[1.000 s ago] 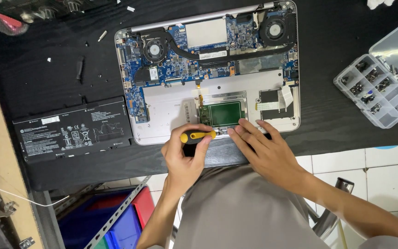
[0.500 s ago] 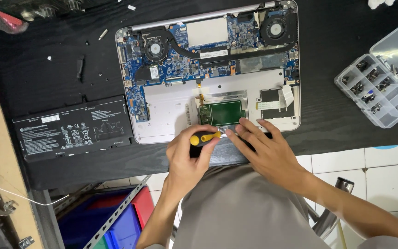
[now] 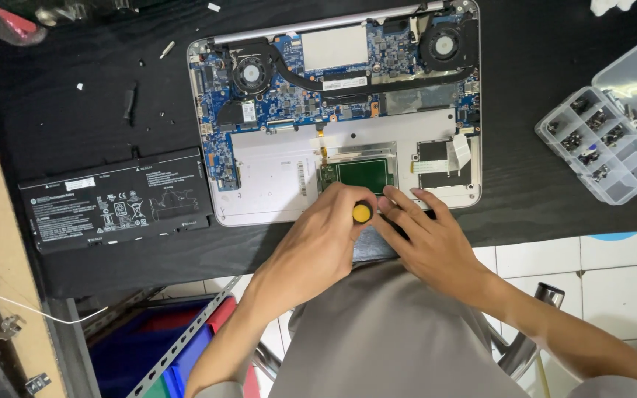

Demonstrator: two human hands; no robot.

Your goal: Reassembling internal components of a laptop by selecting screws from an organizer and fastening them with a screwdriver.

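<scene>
While the left hand (image 3: 326, 236) grips the screwdriver (image 3: 363, 213), the right hand (image 3: 425, 236) lies spread at the laptop (image 3: 274, 184) edge

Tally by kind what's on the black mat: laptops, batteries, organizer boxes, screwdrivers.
Opened laptop: 1
Removed black battery: 1
Clear compartment box of screws: 1
Yellow-capped screwdriver, gripped by left hand, right hand beside it: 1
Total: 4

One opened laptop (image 3: 274, 184) (two fans (image 3: 251, 74)), one battery (image 3: 116, 199), one screwdriver (image 3: 362, 213).
</scene>
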